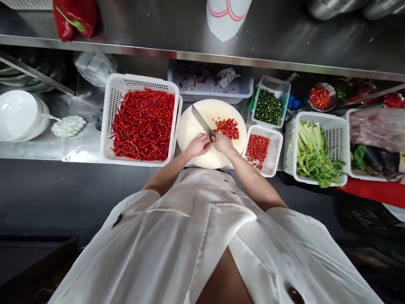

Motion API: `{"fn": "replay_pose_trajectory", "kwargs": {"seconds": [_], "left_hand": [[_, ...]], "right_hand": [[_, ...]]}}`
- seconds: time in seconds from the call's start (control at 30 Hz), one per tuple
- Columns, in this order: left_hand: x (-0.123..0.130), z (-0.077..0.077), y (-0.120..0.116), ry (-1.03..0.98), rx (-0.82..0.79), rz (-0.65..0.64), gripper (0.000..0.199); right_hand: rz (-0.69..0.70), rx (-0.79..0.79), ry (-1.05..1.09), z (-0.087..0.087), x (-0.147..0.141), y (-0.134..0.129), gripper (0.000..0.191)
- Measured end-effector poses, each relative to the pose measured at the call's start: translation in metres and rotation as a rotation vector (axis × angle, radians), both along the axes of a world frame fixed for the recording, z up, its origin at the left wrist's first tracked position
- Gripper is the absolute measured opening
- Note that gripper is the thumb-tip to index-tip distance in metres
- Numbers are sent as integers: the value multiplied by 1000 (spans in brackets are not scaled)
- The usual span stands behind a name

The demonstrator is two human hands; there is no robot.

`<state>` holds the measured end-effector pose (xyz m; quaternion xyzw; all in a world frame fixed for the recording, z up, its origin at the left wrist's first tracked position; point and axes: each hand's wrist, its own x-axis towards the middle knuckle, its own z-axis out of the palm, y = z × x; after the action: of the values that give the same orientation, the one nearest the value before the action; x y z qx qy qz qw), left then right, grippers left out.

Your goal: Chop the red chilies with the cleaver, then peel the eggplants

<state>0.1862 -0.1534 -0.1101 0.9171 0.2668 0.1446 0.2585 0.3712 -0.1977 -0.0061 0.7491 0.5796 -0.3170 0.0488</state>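
On the round white cutting board (198,158), my right hand (222,143) is closed around the handle of a knife (201,119), whose blade points up and to the left. Close against it, my left hand (199,145) has its fingers curled over red chilies (206,145), mostly hidden beneath them. Chopped red chili (228,128) lies in a pile at the board's upper right. Whole red chilies (144,124) fill a white basket (108,118) left of the board. A small white basket (276,154) on the right holds more chopped red chili.
Behind the board is a grey bin (211,96) with scraps. Chopped green chili (268,107) fills a clear container at the right, near a basket (289,147) of celery (316,154). White bowls (19,116) stand far left. A steel shelf edge (190,56) spans the back.
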Motion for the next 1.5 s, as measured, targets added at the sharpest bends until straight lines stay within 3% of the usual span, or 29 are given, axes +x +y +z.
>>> {"fn": "replay_pose_trajectory", "kwargs": {"seconds": [0.6,0.83,0.9,1.03,1.1,1.2,1.37,1.5], "left_hand": [[-18,8,-2,48,15,-18,25],[-21,8,-3,70,41,-19,19],[-21,8,-8,47,46,47,17],[-23,6,-24,-30,71,414,16],[-21,2,-32,-27,79,505,21],[-11,-5,-37,16,88,471,28],[17,-8,-29,86,62,354,12],[30,-7,-24,108,0,235,15]], "right_hand": [[35,1,3,-2,-12,0,40],[-28,41,21,-17,-17,5,40],[-20,50,73,-20,-12,11,38],[18,76,212,-22,7,12,30],[-11,94,223,-20,15,5,29],[-63,80,187,-16,23,-5,28],[-57,61,109,-13,37,-11,30],[-60,92,31,-19,50,-16,36]]}}
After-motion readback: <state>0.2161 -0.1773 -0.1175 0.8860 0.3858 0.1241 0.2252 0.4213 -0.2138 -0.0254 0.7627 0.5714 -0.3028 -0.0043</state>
